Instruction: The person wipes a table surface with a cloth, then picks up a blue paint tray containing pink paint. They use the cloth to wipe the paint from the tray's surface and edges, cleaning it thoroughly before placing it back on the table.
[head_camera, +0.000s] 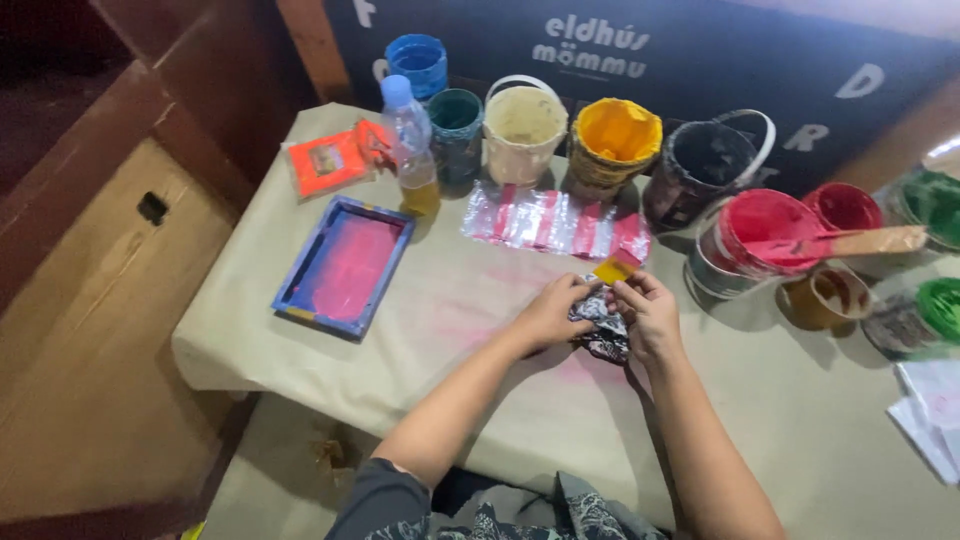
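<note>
Both hands gripped a dark patterned cloth (602, 325) on the table (450, 330), just below a yellow card (613, 269). The left hand (553, 312) and right hand (648, 315) had fingers curled shut on its edges. It appeared soft, light and limp, best held by its edges.

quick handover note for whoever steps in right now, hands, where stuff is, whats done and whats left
Left hand: gripping the black-and-white patterned cloth on the beige-covered table.
Right hand: also on the cloth, fingers by a small yellow-orange card.
Nearby: clear plastic sheet smeared with red just beyond the hands; blue-framed screen stained pink to the left; open red paint bucket with a wooden stirring stick to the right.
Done: the screen and the sheet already carry paint.
Left: cloth is bunched, not laid flat.
</note>
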